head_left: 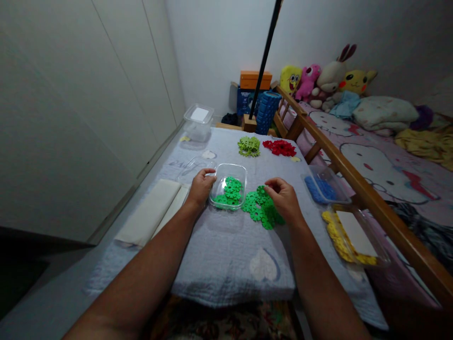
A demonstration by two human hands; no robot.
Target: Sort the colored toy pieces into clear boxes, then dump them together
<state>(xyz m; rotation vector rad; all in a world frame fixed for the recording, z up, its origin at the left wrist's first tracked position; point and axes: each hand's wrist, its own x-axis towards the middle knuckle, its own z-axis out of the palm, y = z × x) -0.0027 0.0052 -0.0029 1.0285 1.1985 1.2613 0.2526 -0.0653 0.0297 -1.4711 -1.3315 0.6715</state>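
My left hand (pixel 203 188) grips the left rim of a clear plastic box (pixel 245 182), thumb and fingers closed on its edge. Several green snowflake building discs (pixel 231 188) lie inside the box. Just right of it, a loose heap of the same green discs (pixel 255 212) rests on the cloth. Over that heap, my right hand (pixel 282 196) pinches one green disc (pixel 262 191) between thumb and fingertips. Part of the heap is hidden behind my right hand. A clear lid (pixel 194 167) lies flat beyond my left hand.
Light green discs (pixel 248 146) and red discs (pixel 280 148) lie at the table's far side. Boxes of blue discs (pixel 320 189) and yellow discs (pixel 339 236) stand along the right, beside a wooden bed rail (pixel 354 174). Folded cloth (pixel 150 212) and a lidded clear box (pixel 198 125) are left.
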